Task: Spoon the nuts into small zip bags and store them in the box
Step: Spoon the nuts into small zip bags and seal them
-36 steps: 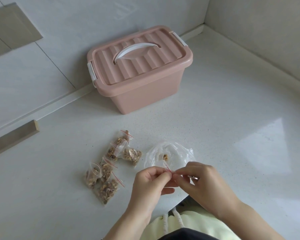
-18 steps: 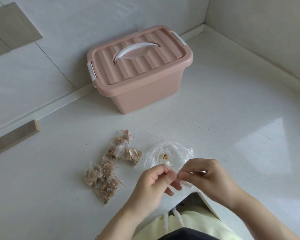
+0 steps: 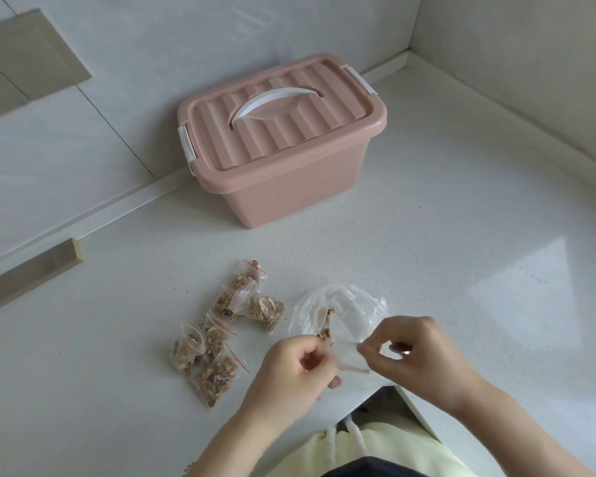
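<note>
Left hand (image 3: 296, 370) and right hand (image 3: 417, 352) pinch a small zip bag (image 3: 348, 358) near the counter edge, seemingly opening its mouth for spooning nuts in next; filled bags (image 3: 217, 333) lie beside, closed box (image 3: 283, 132) behind.

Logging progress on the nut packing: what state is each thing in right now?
Pink storage box: lid closed.
Filled zip bags: holding nuts, lying on the counter.
Large clear bag: crumpled, few nuts inside.
Small zip bag: pinched by left hand and right hand.

Pink box (image 3: 289, 187) lidded — nut-filled bags (image 3: 217, 339) heaped nearby
</note>
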`<state>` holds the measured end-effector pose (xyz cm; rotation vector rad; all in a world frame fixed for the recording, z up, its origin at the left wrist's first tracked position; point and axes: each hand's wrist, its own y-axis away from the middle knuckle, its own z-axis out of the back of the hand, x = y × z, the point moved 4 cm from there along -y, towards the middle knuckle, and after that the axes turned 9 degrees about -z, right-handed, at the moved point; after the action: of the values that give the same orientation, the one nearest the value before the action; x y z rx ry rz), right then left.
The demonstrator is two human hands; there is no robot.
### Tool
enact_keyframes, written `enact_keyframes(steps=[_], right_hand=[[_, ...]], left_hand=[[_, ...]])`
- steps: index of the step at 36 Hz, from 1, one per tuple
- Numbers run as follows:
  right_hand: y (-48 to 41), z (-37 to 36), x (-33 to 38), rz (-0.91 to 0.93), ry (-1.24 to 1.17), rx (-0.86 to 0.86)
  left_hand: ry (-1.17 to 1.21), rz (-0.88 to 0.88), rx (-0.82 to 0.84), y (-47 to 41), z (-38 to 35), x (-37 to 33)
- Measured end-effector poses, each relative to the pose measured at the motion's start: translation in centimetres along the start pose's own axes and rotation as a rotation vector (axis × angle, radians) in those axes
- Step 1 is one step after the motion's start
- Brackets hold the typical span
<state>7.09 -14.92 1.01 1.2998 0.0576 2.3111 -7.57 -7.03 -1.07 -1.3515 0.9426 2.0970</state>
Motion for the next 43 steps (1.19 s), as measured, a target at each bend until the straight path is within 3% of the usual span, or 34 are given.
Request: enact_keyframes(steps=[3, 5, 8, 11, 14, 20, 31, 34, 39, 43], right_hand=[[0.3, -0.3, 0.3, -0.030, 0.225, -0.173], [0.4, -0.4, 0.7, -0.050, 0.258, -0.251], [0.4, -0.1, 1.6, -0.128, 0.112, -0.264], [0.4, 0.1, 2.5, -0.186, -0.090, -0.199], [0.4, 0.4, 3.4, -0.219, -0.214, -0.133], [0.3, -0.2, 3.6, -0.225, -0.234, -0.079], [-0.1, -0.2, 3.4, -0.165, 0.041, -0.215], [-0.1, 1.1, 3.4, -0.122, -0.014, -0.293], [0.9, 4.2, 1.8, -0.132, -0.076, -0.375], [1.4, 5.4, -0.4, -0.245, -0.078, -0.343]], left_hand=[[-0.467, -0.053, -0.210, 0.4, 0.5, -0.5], [-0.659, -0.163, -0.315, 0.4, 0.3, -1.6], [-0.567, -0.399, -0.389, 0.4, 0.2, -2.9], [-0.302, -0.540, -0.130, -0.2, -0.2, -3.1], [-0.382, -0.576, -0.001, -0.5, -1.0, -2.9], [-0.371, -0.553, -0.275, -1.2, -1.2, -2.4], [-0.576, -0.722, -0.483, -0.7, -1.6, -2.1], [-0.587, -0.611, -0.473, -1.0, -0.5, -1.5], [-0.472, -0.138, -0.335, -1.4, 1.4, 1.5], [-0.439, -0.001, -0.330, -1.2, 1.6, 3.7]])
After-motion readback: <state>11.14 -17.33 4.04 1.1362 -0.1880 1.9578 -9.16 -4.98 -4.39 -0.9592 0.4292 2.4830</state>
